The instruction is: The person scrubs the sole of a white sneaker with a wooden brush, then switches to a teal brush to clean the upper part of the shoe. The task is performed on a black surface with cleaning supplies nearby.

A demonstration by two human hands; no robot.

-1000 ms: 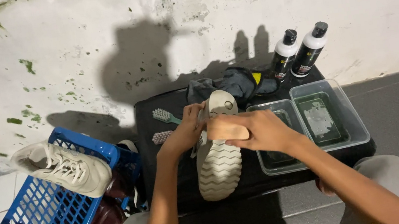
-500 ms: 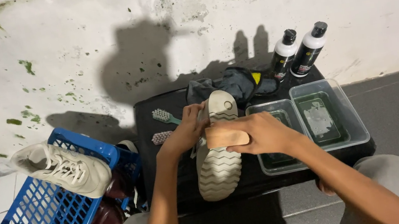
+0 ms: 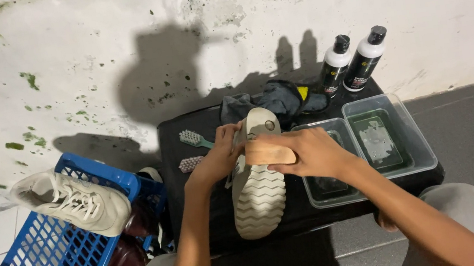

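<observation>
My right hand is wrapped around a wooden brush block, pressed on the pale zigzag-ribbed rubber sole of a shoe lying sole-up on the black table, w/ my left hand clasping the shoe's side near the heel. Two clear plastic tubs sit right of it, a teal brush left; wall behind is white, stained w/ green patches, floor grey tile. Two black bottles w/ white shoulders stand at the table's back right, and a beige sneaker lies on a blue lattice basket at left
</observation>
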